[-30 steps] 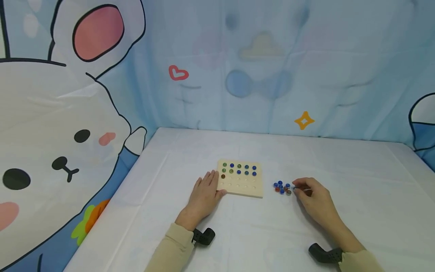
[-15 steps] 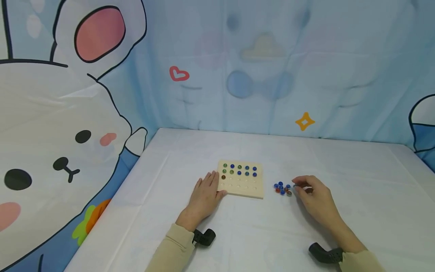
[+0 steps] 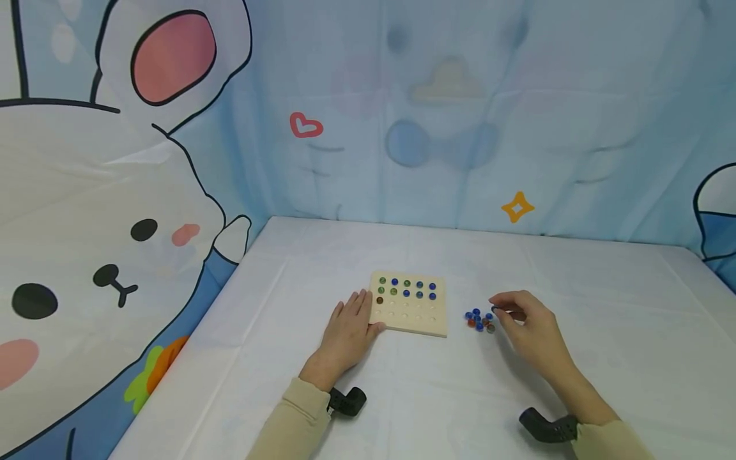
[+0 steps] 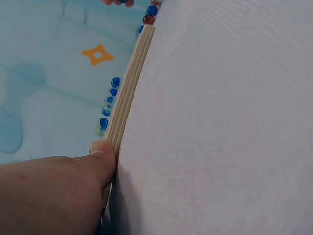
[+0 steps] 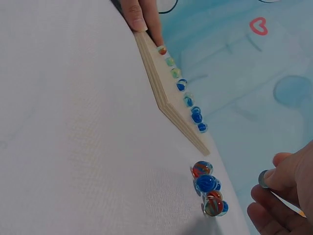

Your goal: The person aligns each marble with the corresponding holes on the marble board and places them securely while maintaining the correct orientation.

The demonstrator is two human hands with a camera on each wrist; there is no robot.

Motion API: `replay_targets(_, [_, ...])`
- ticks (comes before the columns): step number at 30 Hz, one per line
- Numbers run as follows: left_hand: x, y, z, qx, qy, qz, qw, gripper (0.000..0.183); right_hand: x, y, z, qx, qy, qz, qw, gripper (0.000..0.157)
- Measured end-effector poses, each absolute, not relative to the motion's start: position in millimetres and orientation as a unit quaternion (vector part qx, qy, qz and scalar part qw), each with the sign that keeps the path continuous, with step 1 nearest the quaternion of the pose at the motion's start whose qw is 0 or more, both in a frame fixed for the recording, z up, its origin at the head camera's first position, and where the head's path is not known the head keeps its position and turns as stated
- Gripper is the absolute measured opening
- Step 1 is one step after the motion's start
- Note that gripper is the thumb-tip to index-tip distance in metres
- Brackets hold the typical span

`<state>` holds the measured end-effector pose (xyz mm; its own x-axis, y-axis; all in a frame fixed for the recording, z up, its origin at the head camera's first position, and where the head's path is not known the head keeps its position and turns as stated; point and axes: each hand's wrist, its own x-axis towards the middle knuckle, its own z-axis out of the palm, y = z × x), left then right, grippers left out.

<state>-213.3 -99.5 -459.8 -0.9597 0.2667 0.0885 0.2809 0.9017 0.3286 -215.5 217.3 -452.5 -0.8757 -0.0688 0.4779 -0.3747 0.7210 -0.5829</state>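
Note:
A pale wooden board with rows of round hollows lies on the table. Green and blue glass marbles sit in its two back rows, and one brown marble is in the third row's left hollow. My left hand rests flat along the board's left side, fingers straight, its thumb against the front edge. Right of the board, my right hand pinches a dark greenish marble between thumb and index finger, raised above the table. Just beside that hand lies a loose cluster of blue, red and brown marbles.
The white-covered table reaches back to a light blue cloth backdrop. A printed cartoon cloth hangs along the left side. Both wrists wear black camera mounts.
My right hand, pinching the marble, has risen slightly and shifted a little left, over the cluster's right edge. My left hand stays on the board. The head view has drifted slightly.

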Motion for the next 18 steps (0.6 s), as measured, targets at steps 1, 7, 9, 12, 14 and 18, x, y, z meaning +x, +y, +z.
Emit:
replay_targets(1, [-213.3,-99.5,-460.0,-0.14,-0.975,-0.172,0.02,0.068,-215.7,215.9,-451.5,0.124,-0.902,0.353,0.218,0.021])
replay_targets(7, [-213.8,-99.4,-460.8,-0.141,-0.975,-0.168,0.023,0.068,-217.5,207.9,-444.9,0.129,-0.899,0.356,0.222,0.021])
replay_targets(9, [-213.8,-99.3,-460.7,-0.141,-0.976,-0.165,0.025,0.068,-218.6,205.2,-443.5,0.128,-0.898,0.359,0.219,0.021])
replay_targets(12, [-213.4,-99.2,-460.2,-0.142,-0.976,-0.165,0.024,0.068,-220.5,201.3,-442.0,0.124,-0.899,0.363,0.21,0.021])
replay_targets(14, [-213.1,-99.1,-460.0,-0.142,-0.975,-0.166,0.024,0.068,-221.6,198.2,-441.4,0.118,-0.901,0.364,0.203,0.021])
replay_targets(18, [-213.2,-99.4,-460.1,-0.141,-0.976,-0.164,0.024,0.068,-223.9,190.1,-441.9,0.102,-0.905,0.366,0.19,0.022])
